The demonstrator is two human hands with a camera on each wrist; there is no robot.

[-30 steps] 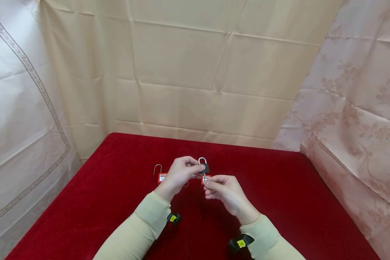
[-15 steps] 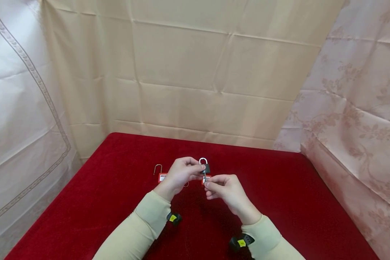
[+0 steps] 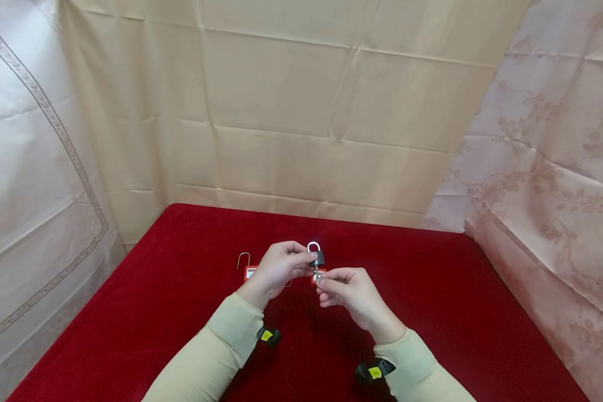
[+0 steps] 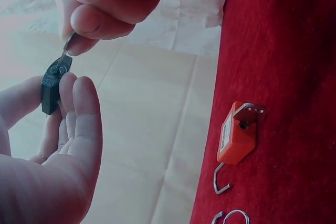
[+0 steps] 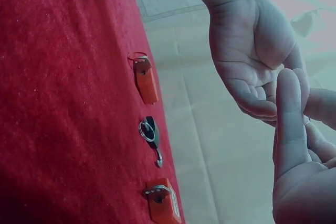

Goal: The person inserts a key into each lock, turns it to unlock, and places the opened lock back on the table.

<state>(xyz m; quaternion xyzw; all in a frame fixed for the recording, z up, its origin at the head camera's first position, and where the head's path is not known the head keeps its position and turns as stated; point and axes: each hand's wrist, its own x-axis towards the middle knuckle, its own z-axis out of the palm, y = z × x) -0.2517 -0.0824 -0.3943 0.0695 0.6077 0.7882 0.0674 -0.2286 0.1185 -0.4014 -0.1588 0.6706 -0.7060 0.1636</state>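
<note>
In the head view my left hand (image 3: 276, 269) holds a small black padlock (image 3: 320, 258) above the table, its silver shackle upward. The thumb lies across the lock's front. My right hand (image 3: 349, 291) pinches a key (image 3: 316, 272) between thumb and forefinger, below the lock. From the left wrist, the key blade (image 4: 63, 57) is seen meeting the keyhole end of the black padlock (image 4: 51, 90); how deep it sits is unclear. In the right wrist view the fingers hide the held lock.
Two red-orange padlocks, one (image 5: 147, 83) and another (image 5: 164, 205), lie on the red cloth-covered table (image 3: 181, 312) with keys in them. Between them lies a black piece (image 5: 152, 134) with a metal ring. A beige curtain (image 3: 281, 111) hangs behind the table.
Both hands stay almost in place around the black padlock and key. Only a very slight shift of the right hand and the lock shows.
</note>
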